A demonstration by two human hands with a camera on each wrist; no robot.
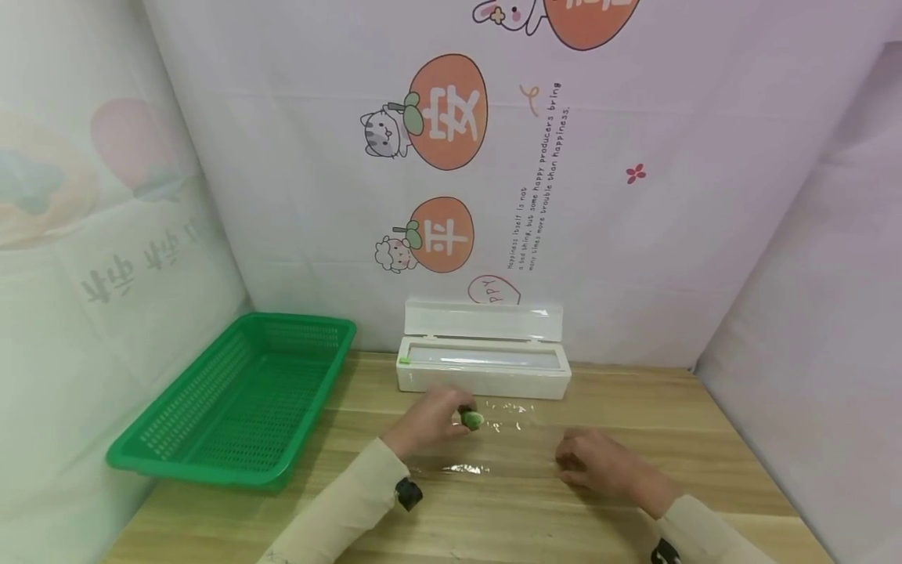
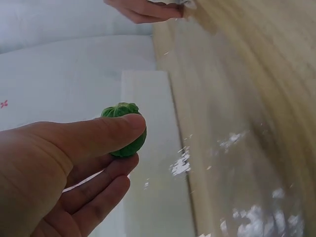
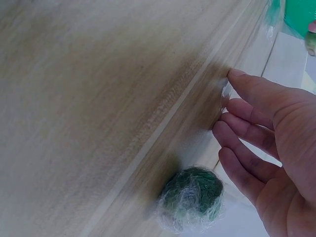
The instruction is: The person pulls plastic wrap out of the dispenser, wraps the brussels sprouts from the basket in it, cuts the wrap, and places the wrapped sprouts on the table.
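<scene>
A small green Brussels sprout [image 2: 129,143] is pinched between the thumb and fingers of my left hand [image 1: 435,419], its pale cut end showing in the head view. Below it, a clear sheet of cling film [image 1: 510,450] stretches over the table and catches the light. At the sheet's right edge, the thumb and fingertips of my right hand [image 1: 599,462] pinch the film. Beside those fingers, the right wrist view has a green round thing wrapped in crumpled film [image 3: 191,200], resting on the table.
A white cling film dispenser [image 1: 485,380] with its lid raised stands at the back, against a printed cloth wall [image 1: 599,258]. To the left is a green plastic basket [image 1: 282,462] with slotted sides. Cloth also hangs at both sides of the wooden table [image 1: 705,439].
</scene>
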